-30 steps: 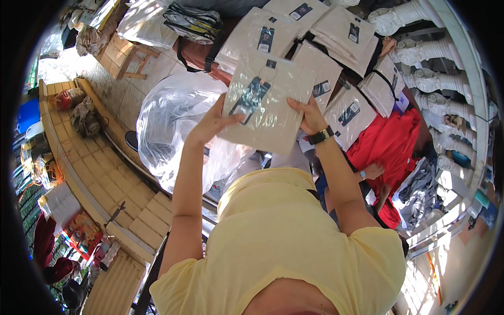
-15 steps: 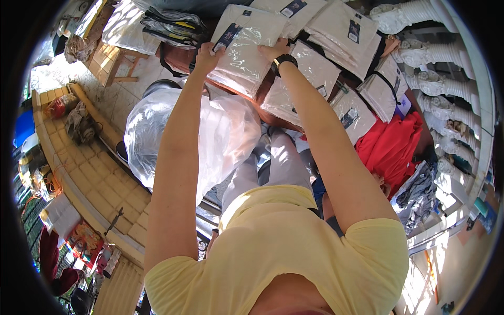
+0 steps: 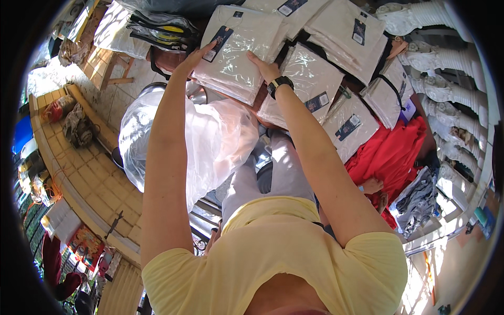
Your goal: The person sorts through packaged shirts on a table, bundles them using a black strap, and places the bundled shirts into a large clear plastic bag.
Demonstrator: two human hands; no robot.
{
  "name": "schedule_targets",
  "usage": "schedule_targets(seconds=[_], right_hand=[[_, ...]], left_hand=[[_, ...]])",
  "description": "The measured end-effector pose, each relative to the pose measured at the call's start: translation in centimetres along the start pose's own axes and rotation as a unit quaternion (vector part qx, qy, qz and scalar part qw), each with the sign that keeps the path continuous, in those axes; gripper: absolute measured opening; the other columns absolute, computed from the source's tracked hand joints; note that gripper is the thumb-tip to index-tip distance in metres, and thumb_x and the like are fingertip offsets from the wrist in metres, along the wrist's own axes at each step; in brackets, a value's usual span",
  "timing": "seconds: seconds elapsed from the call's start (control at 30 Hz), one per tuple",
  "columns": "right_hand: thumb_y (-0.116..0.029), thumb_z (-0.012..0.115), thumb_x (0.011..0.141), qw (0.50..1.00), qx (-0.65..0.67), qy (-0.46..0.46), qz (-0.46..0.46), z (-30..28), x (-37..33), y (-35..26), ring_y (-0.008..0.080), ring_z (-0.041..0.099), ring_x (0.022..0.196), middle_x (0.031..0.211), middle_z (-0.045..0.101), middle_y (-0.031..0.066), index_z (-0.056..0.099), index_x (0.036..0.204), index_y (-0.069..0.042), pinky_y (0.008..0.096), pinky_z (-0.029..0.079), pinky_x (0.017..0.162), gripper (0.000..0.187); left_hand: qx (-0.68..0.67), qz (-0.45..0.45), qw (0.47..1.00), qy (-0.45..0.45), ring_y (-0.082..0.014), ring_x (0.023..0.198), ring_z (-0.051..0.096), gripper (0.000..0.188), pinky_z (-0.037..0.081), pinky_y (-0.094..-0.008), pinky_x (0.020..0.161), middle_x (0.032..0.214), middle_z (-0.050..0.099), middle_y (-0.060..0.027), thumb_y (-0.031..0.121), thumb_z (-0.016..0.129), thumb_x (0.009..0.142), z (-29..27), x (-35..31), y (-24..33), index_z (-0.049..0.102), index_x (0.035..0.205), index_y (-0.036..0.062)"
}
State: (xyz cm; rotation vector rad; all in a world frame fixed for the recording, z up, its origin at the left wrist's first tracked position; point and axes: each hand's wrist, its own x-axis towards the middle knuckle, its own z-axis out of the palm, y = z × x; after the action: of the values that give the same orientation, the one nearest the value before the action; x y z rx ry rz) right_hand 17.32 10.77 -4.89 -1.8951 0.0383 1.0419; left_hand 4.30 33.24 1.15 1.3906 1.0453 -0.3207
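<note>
A stack of folded white garments in clear plastic bags (image 3: 239, 58), a dark tag on its top one, sits at the near edge of a brown table (image 3: 256, 104). My left hand (image 3: 194, 61) grips the stack's left side, fingertips by the tag. On the right side, my right hand (image 3: 265, 70), with a dark watch above it, has its thumb on the top bag; its other fingers are partly hidden. Immediately to the right lies another bagged garment (image 3: 307, 79). Below my left hand, a big translucent plastic bag (image 3: 205, 142) bulges beside my legs.
More bagged white garments (image 3: 346, 39) cover the table's right part. Red cloth (image 3: 388, 144) hangs at its near right corner, with another person's hand (image 3: 371, 185) beside it. Dark folded packs (image 3: 163, 31) lie at left. White balusters (image 3: 430, 58) line the right; a tiled ledge (image 3: 79, 163) curves along the left.
The stack between my hands has shifted slightly left and nearer, and both hands moved with it. More of the bagged garment to its right shows. The other person's hand shows more fully by the red cloth.
</note>
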Motion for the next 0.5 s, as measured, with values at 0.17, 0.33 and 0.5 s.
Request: schedule_targets(seconds=[0.17,0.33,0.5], right_hand=[[-0.06,0.076,0.06,0.998,-0.056,0.027,0.024,0.9,-3.7,-2.9,0.0304,0.053,0.113,0.125,0.049,0.0276,0.034,0.126,0.022,0.0327,0.041,0.097,0.113],[-0.038,0.081,0.066,0.987,0.155,0.023,-0.024,1.5,-3.2,-2.2,0.025,0.06,0.101,0.112,0.059,0.0202,0.048,0.118,0.014,0.0338,0.049,0.086,0.081],[-0.025,0.081,0.067,0.955,0.252,-0.155,-0.014,-0.7,-2.1,-0.9,0.024,0.061,0.099,0.109,0.061,0.0152,0.051,0.12,0.003,0.0351,0.05,0.085,0.067]], left_hand=[[-0.12,-0.051,0.991,-0.018,-0.0238,0.095,0.061,0.082,0.047,-0.0358,0.087,0.107,0.063,-0.0122,0.059,0.067,0.07,0.1,-3.5,-1.6,0.052,0.126,0.0017],[-0.044,0.039,0.981,0.184,-0.0206,0.09,0.061,0.073,0.047,-0.0323,0.086,0.102,0.064,-0.0102,0.057,0.067,0.073,1.0,1.1,-4.6,0.057,0.119,0.0017],[-0.171,0.006,0.984,-0.053,-0.0167,0.092,0.061,0.068,0.046,-0.0282,0.084,0.105,0.065,-0.0081,0.059,0.062,0.078,1.9,-0.2,-1.3,0.058,0.121,0.0066]])
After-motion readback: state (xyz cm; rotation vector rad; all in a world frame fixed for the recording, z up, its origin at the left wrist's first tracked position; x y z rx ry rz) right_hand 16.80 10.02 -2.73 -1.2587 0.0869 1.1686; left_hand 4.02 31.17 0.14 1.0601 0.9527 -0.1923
